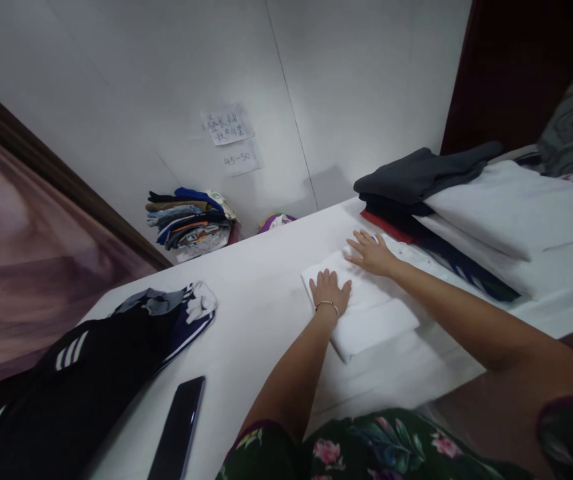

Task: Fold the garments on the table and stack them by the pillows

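A white garment (376,327) lies folded into a flat, roughly rectangular shape on the white table (251,313). My left hand (330,293), with a thin bracelet at the wrist, rests flat on its left part, fingers spread. Farther back, my right hand (370,253) is laid on the garment's far part, its fingers apart too. Neither hand grips anything. Just right of the right hand, more light fabric with small dark spots reaches toward a pile of clothes.
Dark grey clothing (416,175) tops a pile at the right, beside white garments (526,207). Black clothing with white stripes (91,373) covers the left side, near a phone (179,427). Behind the table stands a clothes stack (191,220); paper notes (229,125) hang on the wall.
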### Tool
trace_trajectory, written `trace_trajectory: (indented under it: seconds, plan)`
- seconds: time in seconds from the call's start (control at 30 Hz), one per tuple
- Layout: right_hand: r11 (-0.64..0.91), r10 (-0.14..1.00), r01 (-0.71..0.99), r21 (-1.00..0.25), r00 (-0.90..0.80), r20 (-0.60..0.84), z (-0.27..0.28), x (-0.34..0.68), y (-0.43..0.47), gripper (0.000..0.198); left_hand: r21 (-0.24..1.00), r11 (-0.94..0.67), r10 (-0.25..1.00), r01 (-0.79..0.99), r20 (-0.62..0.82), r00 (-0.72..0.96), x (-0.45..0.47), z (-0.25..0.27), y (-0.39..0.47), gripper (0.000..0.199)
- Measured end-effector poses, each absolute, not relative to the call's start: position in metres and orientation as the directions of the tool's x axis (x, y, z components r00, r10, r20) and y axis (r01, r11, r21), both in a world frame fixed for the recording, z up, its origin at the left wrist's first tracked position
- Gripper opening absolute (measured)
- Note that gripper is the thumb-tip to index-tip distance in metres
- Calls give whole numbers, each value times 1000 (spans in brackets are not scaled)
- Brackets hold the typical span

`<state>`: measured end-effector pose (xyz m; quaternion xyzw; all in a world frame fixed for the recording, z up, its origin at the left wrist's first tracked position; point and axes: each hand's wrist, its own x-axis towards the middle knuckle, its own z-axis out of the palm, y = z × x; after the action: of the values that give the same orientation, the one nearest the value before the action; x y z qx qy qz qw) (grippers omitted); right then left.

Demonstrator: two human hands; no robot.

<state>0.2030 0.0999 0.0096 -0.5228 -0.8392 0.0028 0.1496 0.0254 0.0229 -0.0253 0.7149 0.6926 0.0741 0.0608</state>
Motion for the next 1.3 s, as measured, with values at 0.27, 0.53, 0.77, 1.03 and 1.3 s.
trace_trajectory:
  seconds: [0.27,0.53,0.77,1.03,1.3]
  plan:
    - [175,984,960,-220,-181,-4,-42,243,147,65,203,-57,998,977,30,52,22,-26,16,66]
    - [161,984,932,-325,-177,-21,-34,242,150,64,205,-52,998,977,36,46,23,-29,18,65]
    - [176,984,835,-520,-157,81,4,269,111,60,348,-27,999,937,-34,42,19,-21,27,63]
    - [-10,932,617,-787,291,217,-23,347,-16,39,864,134,945,485,36,-326,-15,-24,-1,44]
    - [-231,952,264,-936,263,-160,-29,335,-66,75,917,369,867,-151,-398,-301,-7,-16,-54,43]
